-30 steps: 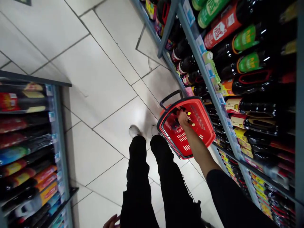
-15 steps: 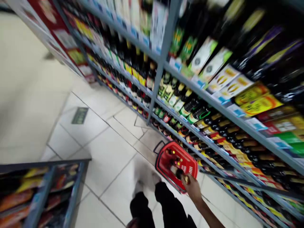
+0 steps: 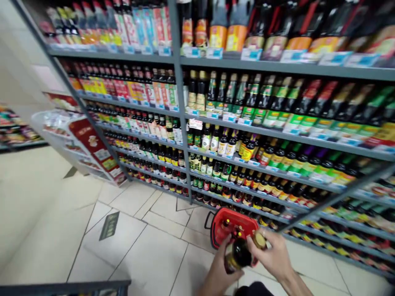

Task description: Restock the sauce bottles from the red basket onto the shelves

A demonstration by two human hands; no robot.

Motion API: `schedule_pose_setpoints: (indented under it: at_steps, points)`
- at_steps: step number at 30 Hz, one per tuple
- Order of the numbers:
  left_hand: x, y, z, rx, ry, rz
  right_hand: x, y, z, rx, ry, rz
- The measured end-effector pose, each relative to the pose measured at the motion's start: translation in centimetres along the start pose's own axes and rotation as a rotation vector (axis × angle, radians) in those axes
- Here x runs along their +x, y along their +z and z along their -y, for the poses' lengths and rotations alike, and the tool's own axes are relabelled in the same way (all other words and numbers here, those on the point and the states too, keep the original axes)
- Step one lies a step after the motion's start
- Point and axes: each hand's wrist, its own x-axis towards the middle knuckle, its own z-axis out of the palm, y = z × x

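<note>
A dark glass bottle [image 3: 242,253] with a gold cap is held tilted in front of me, above a red shopping basket [image 3: 219,220]. My left hand [image 3: 219,267] is closed around the body of the bottle, over its label. Up at the neck, just by the cap, my right hand [image 3: 276,253] has its fingers closed. The basket stands on the floor close to the shelves, and several small bottles with yellow caps lie in it. My hands and the bottle hide its near side.
A tall grey shelf rack [image 3: 180,82] full of sauce bottles runs across the view. A slanted grey bar [image 3: 336,197] crosses in front at right. At left stands a red and white display stand [image 3: 95,144]. A dark shelf edge [image 3: 101,284] is at lower left, and a green floor sign [image 3: 109,225] lies on the tiles.
My view has levelled and risen toward the shelves. Earlier only my right hand held the bottle by its neck over the basket; now my left hand has come in and grips its body too.
</note>
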Motion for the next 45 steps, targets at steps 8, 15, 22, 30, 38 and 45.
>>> schedule_pose_setpoints:
  at_steps: [8,15,22,30,38,45]
  points:
    - [1.5,3.7,-13.1,-0.039,0.176,0.096,9.6,-9.5,5.1,0.219,0.016,0.167]
    - [2.1,8.1,-17.1,-0.041,0.184,0.063,13.0,-14.0,4.1,0.595,0.023,0.38]
    - [1.9,12.2,-18.6,0.043,0.18,0.087,13.0,-16.7,1.3,0.607,0.053,0.363]
    - [4.3,15.8,-13.8,0.097,0.181,0.078,8.9,-18.5,-6.2,0.516,0.143,0.301]
    - [10.3,14.7,-11.9,0.166,0.111,0.204,10.4,-16.8,-10.7,0.484,0.256,0.307]
    - [20.9,9.0,-13.7,0.228,0.166,0.394,17.5,-15.6,-9.5,0.085,0.055,0.142]
